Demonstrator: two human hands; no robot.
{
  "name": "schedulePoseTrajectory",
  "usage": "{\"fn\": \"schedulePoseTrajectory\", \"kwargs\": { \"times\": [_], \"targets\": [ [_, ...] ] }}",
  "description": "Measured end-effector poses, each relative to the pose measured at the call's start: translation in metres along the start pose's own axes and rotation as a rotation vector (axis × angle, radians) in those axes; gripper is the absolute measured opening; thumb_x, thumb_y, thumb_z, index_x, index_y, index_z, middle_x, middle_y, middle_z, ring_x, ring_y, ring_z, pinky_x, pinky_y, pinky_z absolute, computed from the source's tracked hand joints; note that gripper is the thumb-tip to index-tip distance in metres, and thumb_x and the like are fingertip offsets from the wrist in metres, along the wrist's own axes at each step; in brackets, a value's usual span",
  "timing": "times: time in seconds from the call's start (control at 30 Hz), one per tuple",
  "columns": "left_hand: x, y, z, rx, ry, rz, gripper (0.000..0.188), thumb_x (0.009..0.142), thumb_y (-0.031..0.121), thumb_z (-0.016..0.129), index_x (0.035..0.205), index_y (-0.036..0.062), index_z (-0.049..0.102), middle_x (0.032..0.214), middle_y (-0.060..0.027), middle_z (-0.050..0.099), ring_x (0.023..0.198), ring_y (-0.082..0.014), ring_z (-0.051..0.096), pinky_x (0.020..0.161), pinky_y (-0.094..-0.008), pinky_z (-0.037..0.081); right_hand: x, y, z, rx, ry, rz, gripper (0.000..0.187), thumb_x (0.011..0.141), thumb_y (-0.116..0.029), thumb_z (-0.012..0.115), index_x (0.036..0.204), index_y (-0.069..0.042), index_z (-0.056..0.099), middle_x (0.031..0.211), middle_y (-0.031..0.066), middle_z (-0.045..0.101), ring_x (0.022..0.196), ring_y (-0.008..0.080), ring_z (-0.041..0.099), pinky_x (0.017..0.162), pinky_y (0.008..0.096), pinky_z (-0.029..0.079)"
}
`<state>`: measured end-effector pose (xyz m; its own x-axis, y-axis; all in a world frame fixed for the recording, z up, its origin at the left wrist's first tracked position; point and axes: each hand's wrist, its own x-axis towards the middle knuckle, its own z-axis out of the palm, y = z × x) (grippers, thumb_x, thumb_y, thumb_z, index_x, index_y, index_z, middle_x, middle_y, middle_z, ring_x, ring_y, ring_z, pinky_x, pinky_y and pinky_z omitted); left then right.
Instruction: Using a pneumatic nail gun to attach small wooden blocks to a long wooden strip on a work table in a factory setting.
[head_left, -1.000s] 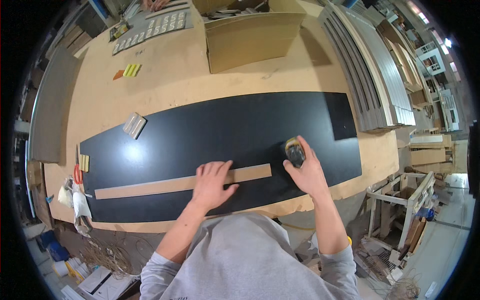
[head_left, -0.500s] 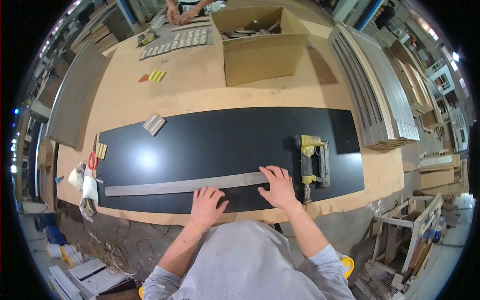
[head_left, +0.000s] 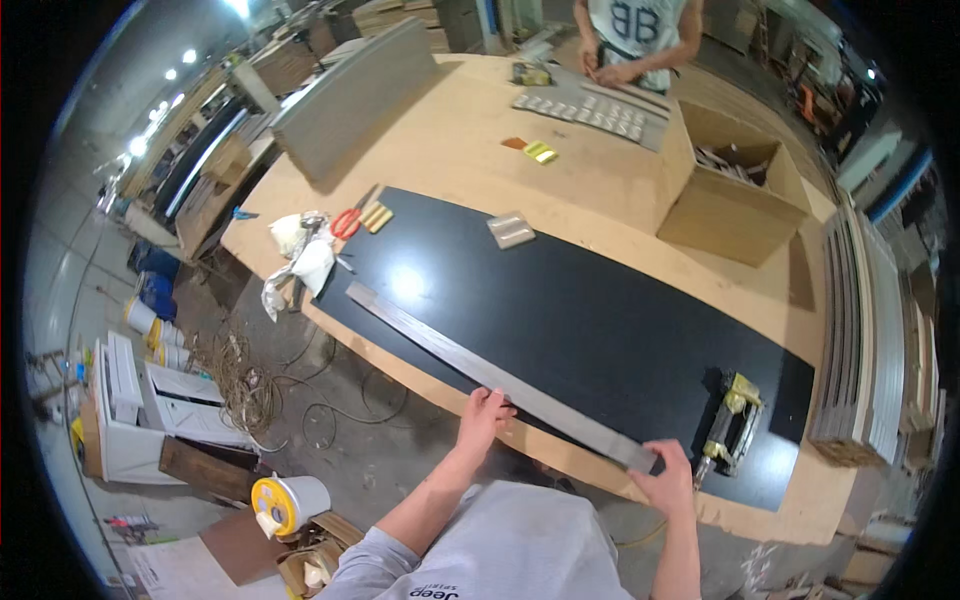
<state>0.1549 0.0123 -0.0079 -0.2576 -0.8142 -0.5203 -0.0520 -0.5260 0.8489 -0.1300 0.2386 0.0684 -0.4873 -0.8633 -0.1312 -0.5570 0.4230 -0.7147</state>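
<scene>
A long, narrow grey strip, apparently wood, lies along the near side of a black panel. At the strip's right end, my right hand is closed, with fingers and thumb about the end. My left hand has its fingers curled at the strip's near edge, left of my right hand. The strip's far left end extends free over the panel. Just right of my right hand, a yellow-and-black air stapler lies on the panel.
Scissors, white bags and a small grooved block lie around the panel. Beyond are a cardboard box, stacked boards and an upright board on the table. A co-worker stands at the far side.
The view has swung left, so the table appears tilted. My left fingers have curled in at the strip's edge, and my right hand has closed about its end.
</scene>
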Motion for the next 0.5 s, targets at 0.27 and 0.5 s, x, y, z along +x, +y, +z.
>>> {"fn": "schedulePoseTrajectory", "kwargs": {
  "times": [0.27, 0.5],
  "targets": [
    [-0.004, 0.015, -0.019, -0.491, -0.130, -0.190, 0.053, 0.107, 0.042, 0.060, 0.150, 0.0119, 0.049, 0.134, -0.0120, 0.069, 0.121, -0.0272, 0.069, 0.100, -0.0441, 0.052, -0.079, -0.034, 0.013, 0.041, -0.248, 0.235, 0.057, 0.077, -0.036, 0.094, 0.123, -0.007, 0.077, 0.110, 0.0128, 0.077, 0.102, 0.0248, 0.074, 0.092, 0.0397, 0.059],
    [-0.042, 0.036, -0.017, -0.422, -0.366, 0.027, 0.052, 0.111, 0.036, 0.060, 0.152, 0.0110, 0.043, 0.132, -0.0117, 0.066, 0.120, -0.0296, 0.070, 0.094, -0.0401, 0.060, -0.127, -0.043, 0.025, 0.101, -0.273, 0.443, 0.062, 0.092, -0.052, 0.082, 0.137, -0.011, 0.072, 0.125, 0.0140, 0.077, 0.114, 0.0263, 0.073, 0.100, 0.0390, 0.058]
  ]
}}
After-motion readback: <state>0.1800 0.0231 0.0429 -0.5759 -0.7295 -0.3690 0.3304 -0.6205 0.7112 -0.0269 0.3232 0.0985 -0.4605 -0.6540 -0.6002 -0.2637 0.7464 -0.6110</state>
